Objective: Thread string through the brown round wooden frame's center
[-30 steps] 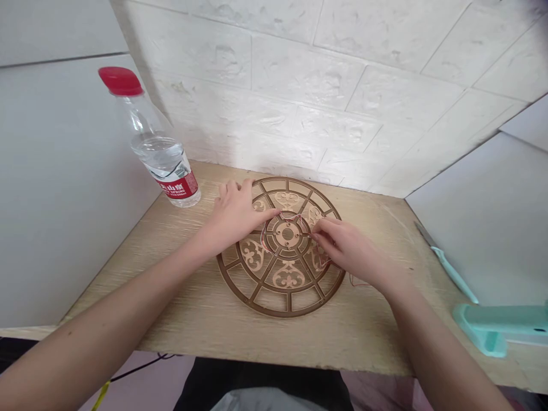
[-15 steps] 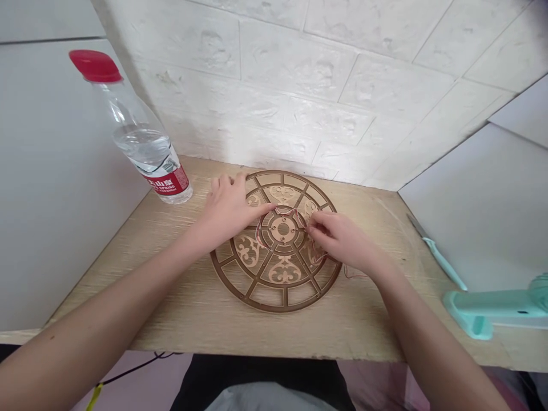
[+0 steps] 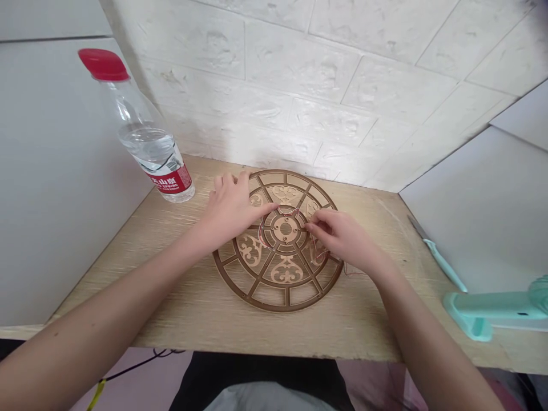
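Note:
A round brown openwork wooden disc (image 3: pixel 274 291) with carved curl patterns lies flat on the light wooden table (image 3: pixel 180 297). Thin red thread (image 3: pixel 262 237) loops around its small central ring. My left hand (image 3: pixel 231 208) lies flat on the disc's upper left part, fingers spread and pressing it down. My right hand (image 3: pixel 342 237) rests on the disc's right side, thumb and fingers pinched on the thread just right of the centre. More of that thread trails out from under my right wrist.
A clear water bottle (image 3: pixel 145 140) with a red cap and red label stands at the back left. A mint-handled knife (image 3: pixel 436 254) and a mint plastic device (image 3: pixel 496 314) lie at the right. White walls close in behind and on both sides.
My right hand's pinch has shifted slightly along the thread near the disc's centre. My left hand stays pressed on the disc. The view has shifted a little.

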### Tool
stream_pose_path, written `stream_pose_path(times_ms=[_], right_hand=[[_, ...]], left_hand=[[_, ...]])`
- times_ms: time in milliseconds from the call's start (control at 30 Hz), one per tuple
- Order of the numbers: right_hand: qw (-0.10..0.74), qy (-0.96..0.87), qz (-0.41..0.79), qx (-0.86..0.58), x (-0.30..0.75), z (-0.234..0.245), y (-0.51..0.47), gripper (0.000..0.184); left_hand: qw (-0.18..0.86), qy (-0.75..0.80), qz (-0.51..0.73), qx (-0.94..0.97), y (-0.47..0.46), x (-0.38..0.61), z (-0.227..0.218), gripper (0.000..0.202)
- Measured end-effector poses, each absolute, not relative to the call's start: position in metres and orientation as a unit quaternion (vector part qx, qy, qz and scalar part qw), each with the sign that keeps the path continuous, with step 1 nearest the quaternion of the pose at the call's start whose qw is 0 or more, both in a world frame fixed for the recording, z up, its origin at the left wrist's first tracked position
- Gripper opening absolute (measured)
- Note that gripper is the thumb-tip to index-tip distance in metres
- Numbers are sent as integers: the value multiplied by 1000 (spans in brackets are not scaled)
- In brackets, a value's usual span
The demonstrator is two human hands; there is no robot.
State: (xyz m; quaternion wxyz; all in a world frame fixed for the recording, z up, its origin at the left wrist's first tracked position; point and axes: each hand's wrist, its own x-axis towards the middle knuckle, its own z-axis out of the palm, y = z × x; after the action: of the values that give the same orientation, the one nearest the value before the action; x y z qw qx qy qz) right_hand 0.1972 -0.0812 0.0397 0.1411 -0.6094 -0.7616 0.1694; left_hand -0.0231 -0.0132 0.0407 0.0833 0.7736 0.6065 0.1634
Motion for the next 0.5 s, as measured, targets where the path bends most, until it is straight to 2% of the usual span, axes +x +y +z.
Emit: stream_pose_path(times_ms=[167, 400, 500], right_hand=[[181, -747, 195, -609, 200, 41, -84, 16], [227, -752, 245, -569, 210, 47, -85, 15], [215, -798, 236, -511, 215, 48, -84, 22]], left_hand=[[85, 607, 168, 772, -15, -22, 44, 97], [94, 601, 173, 774, -17, -23, 47, 96], [86, 604, 170, 774, -17, -23, 47, 94]])
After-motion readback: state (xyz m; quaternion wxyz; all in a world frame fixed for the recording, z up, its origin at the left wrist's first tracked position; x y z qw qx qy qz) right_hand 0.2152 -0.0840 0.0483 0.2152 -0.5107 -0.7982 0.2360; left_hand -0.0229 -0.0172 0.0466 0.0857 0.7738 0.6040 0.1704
